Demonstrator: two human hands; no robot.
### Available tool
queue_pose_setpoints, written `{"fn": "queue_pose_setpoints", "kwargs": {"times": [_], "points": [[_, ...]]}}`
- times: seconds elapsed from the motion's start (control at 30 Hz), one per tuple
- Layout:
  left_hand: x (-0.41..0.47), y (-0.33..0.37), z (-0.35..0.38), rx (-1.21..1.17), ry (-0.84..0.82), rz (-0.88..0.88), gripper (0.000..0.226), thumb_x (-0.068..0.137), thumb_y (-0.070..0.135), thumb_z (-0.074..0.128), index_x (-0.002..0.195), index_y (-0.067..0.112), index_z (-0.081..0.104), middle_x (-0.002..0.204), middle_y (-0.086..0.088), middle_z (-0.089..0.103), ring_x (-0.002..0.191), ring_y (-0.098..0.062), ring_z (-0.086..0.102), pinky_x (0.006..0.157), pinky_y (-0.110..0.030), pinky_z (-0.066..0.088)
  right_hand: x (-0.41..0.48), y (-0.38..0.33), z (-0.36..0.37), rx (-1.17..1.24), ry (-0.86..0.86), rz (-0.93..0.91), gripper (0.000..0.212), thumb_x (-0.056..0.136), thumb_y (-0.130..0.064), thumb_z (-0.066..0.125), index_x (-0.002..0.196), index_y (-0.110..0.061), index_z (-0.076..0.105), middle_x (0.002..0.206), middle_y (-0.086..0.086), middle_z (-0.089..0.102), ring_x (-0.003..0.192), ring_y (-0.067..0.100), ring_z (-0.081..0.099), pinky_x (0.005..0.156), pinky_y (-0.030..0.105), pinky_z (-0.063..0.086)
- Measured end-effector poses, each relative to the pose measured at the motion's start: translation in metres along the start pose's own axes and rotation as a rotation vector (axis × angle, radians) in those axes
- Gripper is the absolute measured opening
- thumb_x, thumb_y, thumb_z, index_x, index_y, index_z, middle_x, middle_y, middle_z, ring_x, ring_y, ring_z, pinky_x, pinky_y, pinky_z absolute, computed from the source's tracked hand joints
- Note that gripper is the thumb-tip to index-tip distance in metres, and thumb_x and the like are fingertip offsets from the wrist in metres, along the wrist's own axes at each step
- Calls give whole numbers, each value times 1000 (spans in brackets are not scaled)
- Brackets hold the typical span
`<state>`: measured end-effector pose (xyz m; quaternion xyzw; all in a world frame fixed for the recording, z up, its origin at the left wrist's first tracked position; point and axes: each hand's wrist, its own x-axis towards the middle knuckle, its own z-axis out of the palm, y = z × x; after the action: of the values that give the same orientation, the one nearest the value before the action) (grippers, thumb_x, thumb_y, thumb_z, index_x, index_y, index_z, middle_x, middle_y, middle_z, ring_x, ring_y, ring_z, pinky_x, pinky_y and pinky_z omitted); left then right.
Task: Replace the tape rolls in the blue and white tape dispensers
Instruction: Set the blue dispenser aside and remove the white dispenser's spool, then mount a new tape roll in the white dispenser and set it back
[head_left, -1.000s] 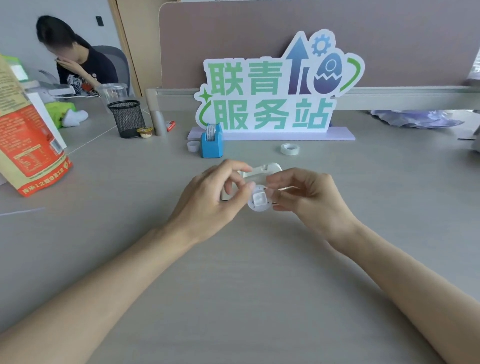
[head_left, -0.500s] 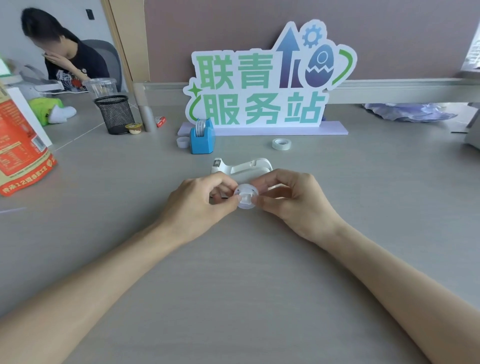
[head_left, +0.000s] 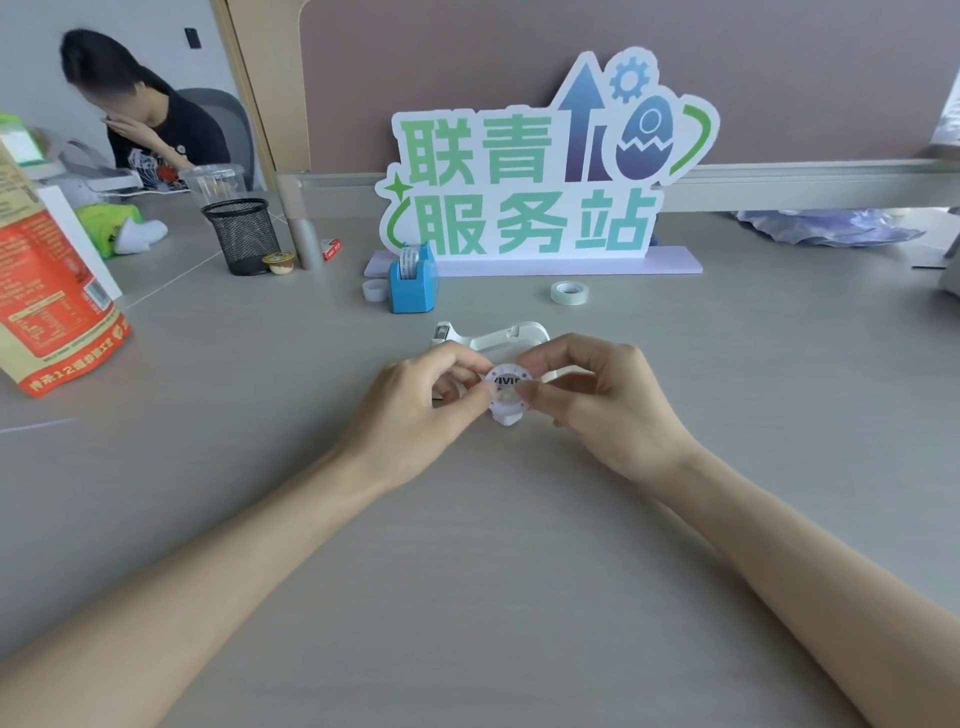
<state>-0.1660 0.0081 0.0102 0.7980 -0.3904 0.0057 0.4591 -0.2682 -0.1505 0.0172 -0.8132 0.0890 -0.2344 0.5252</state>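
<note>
Both hands pinch a small white tape core above the desk, just in front of the white dispenser.

Nearest us, the left hand (head_left: 415, 410) and right hand (head_left: 597, 405) meet over the grey desk (head_left: 467, 571) — thumbs and forefingers closed on a round white tape core (head_left: 506, 395), its face with dark lettering now turned up toward us, where half a second ago we saw a plainer hub face. The remaining fingers curl loosely inward. Directly behind the hands lies the white tape dispenser (head_left: 493, 335), partly hidden, unmoved on the desk. Farther back stands the blue tape dispenser (head_left: 413, 283) with a roll seated in it, a small empty ring (head_left: 375, 289) just to its left, and a spare tape roll (head_left: 569, 292) well off to its right — all as before. Behind them rises the green-lettered sign (head_left: 540, 171).
</note>
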Motion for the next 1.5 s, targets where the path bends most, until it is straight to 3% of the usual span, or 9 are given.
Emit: {"fn": "queue_pose_setpoints", "kwargs": {"times": [0.13, 0.23, 0.37, 0.53, 0.67, 0.8, 1.0, 1.17, 1.5], "points": [[-2, 0, -1, -10, -21, 52, 13, 89, 25, 61, 100, 27, 67, 90, 9, 70, 84, -11, 62, 78, -18, 47, 2, -2, -9, 2, 32, 19, 5, 84, -14, 73, 84, -18, 72, 86, -3, 76, 71, 18, 73, 62, 35, 49], [-5, 1, 1, 96, -5, 142, 20, 86, 30, 59, 105, 27, 64, 99, 16, 64, 80, -13, 58, 80, -27, 48, 3, -1, -18, -80, 45, 21, 3, 82, -20, 73, 80, -19, 74, 76, -1, 76, 71, 18, 72, 65, 35, 54], [-6, 0, 3, 212, -30, 218, 32, 79, 46, 52, 107, 35, 60, 103, 23, 51, 80, -6, 54, 78, -38, 51, 2, 3, -27, -296, 26, -36, 12, 79, -33, 70, 72, -24, 72, 70, -14, 72, 64, 2, 61, 55, 10, 41], [-5, -6, 6, 254, -33, 265, 32, 83, 48, 52, 111, 37, 60, 114, 21, 55, 91, 14, 46, 81, -37, 51, 4, 13, -32, -574, -40, -68, 5, 78, -29, 66, 75, -25, 67, 75, -12, 69, 78, 7, 64, 73, 31, 53], [-3, -6, 6, 243, 54, 290, 26, 87, 37, 49, 108, 31, 64, 111, 18, 59, 96, 5, 49, 82, -35, 50, 8, 23, -28, -582, 81, -132, 16, 77, -34, 55, 81, -25, 67, 81, -11, 67, 78, 14, 64, 73, 35, 54], [11, -13, 0, 403, 241, 435, 22, 85, 14, 54, 101, 17, 68, 110, 5, 64, 105, -12, 49, 84, -23, 43, 34, 36, -29, -673, 258, -165, 21, 89, -15, 55, 107, -13, 66, 104, 4, 67, 94, 28, 64, 78, 36, 51], [24, -24, 0, 410, 199, 431, 30, 83, 14, 46, 103, 12, 68, 112, -1, 66, 106, -13, 49, 91, -18, 37, 97, 56, -23, -965, 56, 27, 53, 94, -22, 44, 145, -16, 34, 152, 8, 36, 132, 34, 39, 102, 46, 36], [21, -20, 0, 413, 193, 425, 29, 82, 8, 50, 107, 12, 67, 112, 0, 66, 107, -13, 49, 89, -16, 37, 127, 60, -22, -996, -144, 79, 63, 97, -37, 34, 154, -23, 12, 164, -2, 13, 146, 26, 22, 112, 48, 21], [15, -11, -2, 571, 253, 567, 26, 82, 10, 56, 104, 15, 67, 92, -1, 63, 86, -26, 54, 70, -41, 46, 98, 52, -18, -899, 153, 92, 33, 91, -26, 49, 115, -4, 57, 122, 16, 51, 118, 36, 43, 96, 42, 42]]}}
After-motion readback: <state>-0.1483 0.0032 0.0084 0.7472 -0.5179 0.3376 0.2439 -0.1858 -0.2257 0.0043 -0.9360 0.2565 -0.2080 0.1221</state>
